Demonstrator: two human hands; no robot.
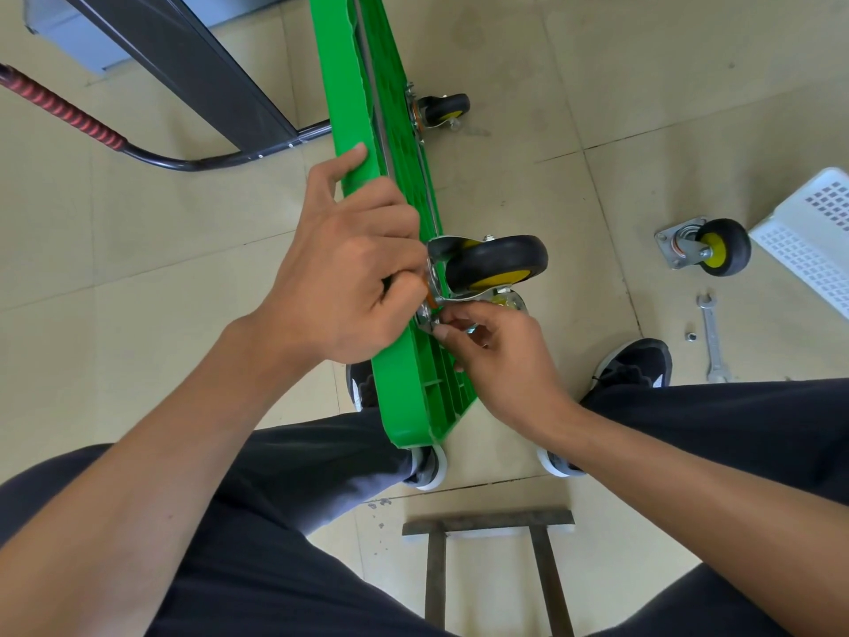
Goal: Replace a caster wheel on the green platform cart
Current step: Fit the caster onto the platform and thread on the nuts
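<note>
Green platform cart [367, 89] stands on its long edge on the tiled floor [597, 85], underside ribs facing right, between the person's shoes. Black cart handle [183, 164] with red grip lies flat to the left. White perforated basket [808, 236] sits at the right edge of view.

Left hand [340, 273] is draped over the cart's top edge, index finger stretched along the plastic, other fingers curled and pinching something small at the mounting plate of the near caster [496, 264]; can't tell what it is. Right hand [505, 356] is on the underside, thumb and fingertips pinching a small metal part at the same plate's lower corner.

Near caster: black tyre, yellow hub, against the cart underside. Far caster [443, 110] is mounted further up the deck. Loose spare caster [707, 245] lies on the floor to the right, beside the basket. Open-end spanner [712, 337] lies below it, with a single nut [690, 336] just left of the spanner shaft.
</note>
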